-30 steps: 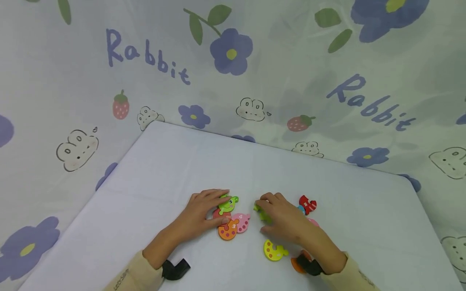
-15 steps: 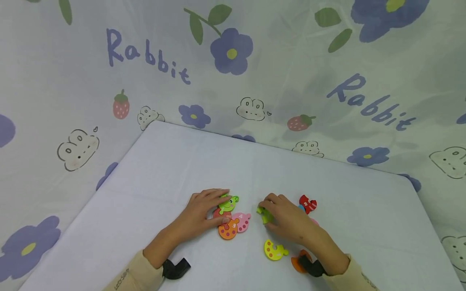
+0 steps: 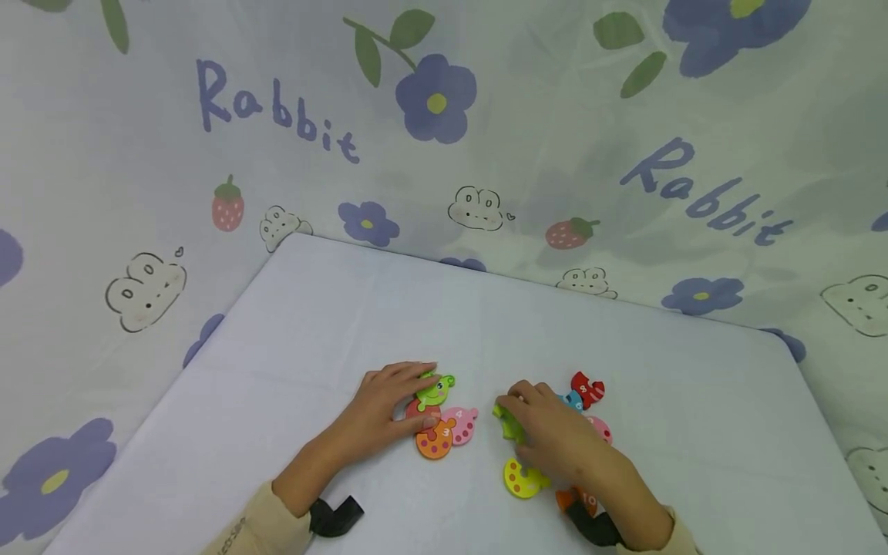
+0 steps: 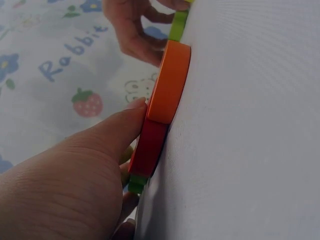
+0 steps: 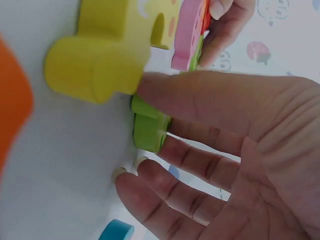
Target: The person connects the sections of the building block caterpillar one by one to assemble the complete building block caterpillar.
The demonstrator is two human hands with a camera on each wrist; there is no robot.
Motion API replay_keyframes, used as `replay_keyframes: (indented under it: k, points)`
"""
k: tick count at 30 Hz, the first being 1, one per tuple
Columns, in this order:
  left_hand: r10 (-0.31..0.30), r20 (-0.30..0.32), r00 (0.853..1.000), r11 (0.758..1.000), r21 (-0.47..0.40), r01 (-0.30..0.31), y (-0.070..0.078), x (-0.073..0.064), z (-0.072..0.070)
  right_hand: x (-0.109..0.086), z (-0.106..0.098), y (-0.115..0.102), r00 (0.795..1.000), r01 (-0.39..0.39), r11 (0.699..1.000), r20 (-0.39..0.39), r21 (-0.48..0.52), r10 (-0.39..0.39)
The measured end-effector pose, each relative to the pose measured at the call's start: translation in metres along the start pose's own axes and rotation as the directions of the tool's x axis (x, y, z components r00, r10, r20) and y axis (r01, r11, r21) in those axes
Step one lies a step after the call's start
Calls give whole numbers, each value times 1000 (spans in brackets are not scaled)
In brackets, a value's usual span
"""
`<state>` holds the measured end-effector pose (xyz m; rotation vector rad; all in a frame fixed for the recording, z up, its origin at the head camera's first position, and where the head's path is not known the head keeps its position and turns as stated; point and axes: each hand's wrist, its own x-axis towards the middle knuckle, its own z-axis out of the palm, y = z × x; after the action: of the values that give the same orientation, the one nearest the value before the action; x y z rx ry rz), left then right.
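My left hand (image 3: pixel 385 405) holds a joined group of flat numbered puzzle pieces, its thumb on the red piece (image 3: pixel 415 412) and fingers over the green piece with a smiling face (image 3: pixel 435 391). An orange piece marked 3 (image 3: pixel 433 445) and a pink piece marked 4 (image 3: pixel 463 424) belong to that group. Just right of it, my right hand (image 3: pixel 555 432) pinches a loose green puzzle piece (image 3: pixel 512 426). In the right wrist view the thumb tip is close beside a yellow piece (image 5: pixel 95 70), with the green piece (image 5: pixel 149 131) between thumb and fingers. The green piece's face is largely covered.
Beyond the right hand lie a red piece (image 3: pixel 588 390), a blue piece (image 3: pixel 572 401) and a pink piece (image 3: pixel 600 428). An orange piece marked 10 (image 3: pixel 589 501) sits by the right wrist. Black wrist mounts (image 3: pixel 336 516) hang low. A printed curtain (image 3: pixel 416 177) borders the white table (image 3: pixel 388 308).
The right hand has shifted slightly right and nearer with the green piece, now partly covering the yellow piece. More of the blue, pink and orange pieces shows. The left hand stays put.
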<state>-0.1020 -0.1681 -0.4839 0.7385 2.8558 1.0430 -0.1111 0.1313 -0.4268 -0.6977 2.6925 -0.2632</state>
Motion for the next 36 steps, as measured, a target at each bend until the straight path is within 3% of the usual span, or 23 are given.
replay_keyframes:
  k: [7,14,29,36]
  points:
    - [9,-6,1000,1000,-2,-9,1,1,1,-3,0,0,998,-57,998,-31,33,58]
    - [5,-8,1000,1000,3,-5,1,1,0,-3,1,0,997,-38,999,-72,18,40]
    - [-1,8,1000,1000,-4,2,1,2,1,0,4,4,998,-45,998,-51,32,47]
    - [-13,15,1000,1000,-9,13,0,2,2,-5,-4,9,998,-64,995,0,73,64]
